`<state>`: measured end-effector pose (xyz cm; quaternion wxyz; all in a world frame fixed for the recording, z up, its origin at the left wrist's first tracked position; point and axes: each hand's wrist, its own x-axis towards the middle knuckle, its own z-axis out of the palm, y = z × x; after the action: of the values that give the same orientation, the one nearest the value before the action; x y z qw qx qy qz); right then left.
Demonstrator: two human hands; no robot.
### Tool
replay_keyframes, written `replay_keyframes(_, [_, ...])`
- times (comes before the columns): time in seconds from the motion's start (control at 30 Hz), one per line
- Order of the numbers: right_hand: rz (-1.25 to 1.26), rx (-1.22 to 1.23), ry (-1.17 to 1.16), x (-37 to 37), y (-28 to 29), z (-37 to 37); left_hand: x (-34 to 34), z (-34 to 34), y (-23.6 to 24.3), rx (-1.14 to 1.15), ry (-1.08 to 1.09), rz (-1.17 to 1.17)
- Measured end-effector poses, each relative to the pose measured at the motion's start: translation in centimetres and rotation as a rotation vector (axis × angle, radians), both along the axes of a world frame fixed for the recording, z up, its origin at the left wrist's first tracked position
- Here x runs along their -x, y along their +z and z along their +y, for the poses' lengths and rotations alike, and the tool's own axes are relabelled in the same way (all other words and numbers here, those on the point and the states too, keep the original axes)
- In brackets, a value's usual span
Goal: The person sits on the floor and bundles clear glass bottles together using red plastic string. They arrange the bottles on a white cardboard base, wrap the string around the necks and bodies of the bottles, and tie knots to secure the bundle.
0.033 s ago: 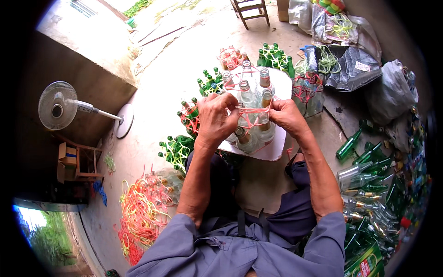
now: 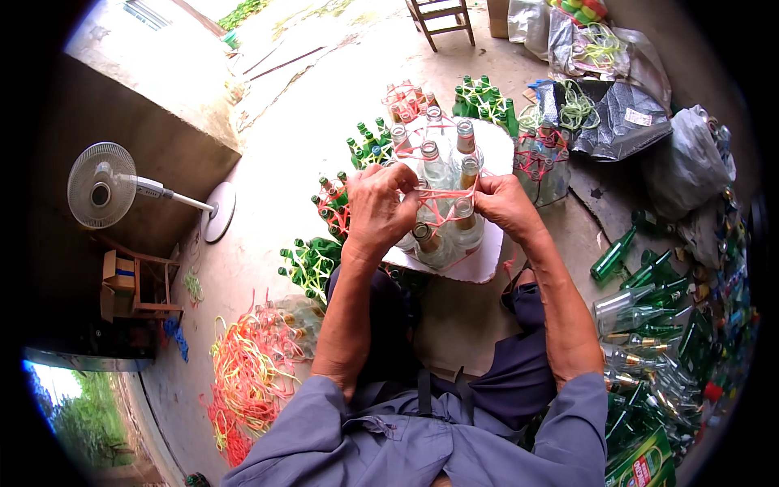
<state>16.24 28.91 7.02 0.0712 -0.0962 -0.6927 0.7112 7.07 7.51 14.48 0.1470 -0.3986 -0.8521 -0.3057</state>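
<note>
Across a white, rounded tabletop [image 2: 497,146] stand clear glass bottles [image 2: 436,169], left hand [image 2: 377,207] and right hand [image 2: 505,203], each grip pinching red plastic cord [image 2: 446,194] above its near half, where uneven tugging could topple them.

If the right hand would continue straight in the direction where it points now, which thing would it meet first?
Apart from the pink strap it pinches, the right hand would probably first meet a clear bottle just ahead of it, though depth is hard to judge.
</note>
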Motion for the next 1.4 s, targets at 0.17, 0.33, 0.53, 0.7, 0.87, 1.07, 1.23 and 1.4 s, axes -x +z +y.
replay_keyframes(0.17, [0.005, -0.038, 0.001, 0.0, 0.0, 0.0, 1.0, -0.6, -0.4, -0.02, 0.021, 0.026])
replay_keyframes(0.33, [0.035, -0.031, -0.046, 0.5, -1.2, -0.4, 1.2, 0.6, -1.3, -0.031, 0.104, 0.087])
replay_keyframes(0.53, [-0.004, -0.284, -0.034, -0.3, -0.8, 0.6, 1.4, 0.3, -2.2, -0.007, 0.098, 0.139])
replay_keyframes(0.7, [-0.09, -0.329, 0.025, -2.2, 1.8, 1.7, 1.1, -0.8, -3.0, -0.156, -0.03, 0.103])
replay_keyframes(0.87, [-0.02, -0.24, 0.091, -3.5, 2.9, 1.2, -0.8, -2.5, -3.8, -0.283, -0.013, 0.01])
replay_keyframes(1.07, [0.02, -0.189, 0.137, -3.7, 2.7, 0.4, -2.7, -4.5, -5.5, -0.396, -0.033, -0.263])
replay_keyframes(1.23, [0.018, -0.176, 0.144, -3.6, 3.2, -0.3, -1.8, -5.0, -8.3, -0.297, 0.093, -0.437])
replay_keyframes(1.4, [0.036, -0.186, 0.15, -3.8, 3.2, -0.3, -1.8, -4.2, -8.0, -0.197, 0.021, -0.31])
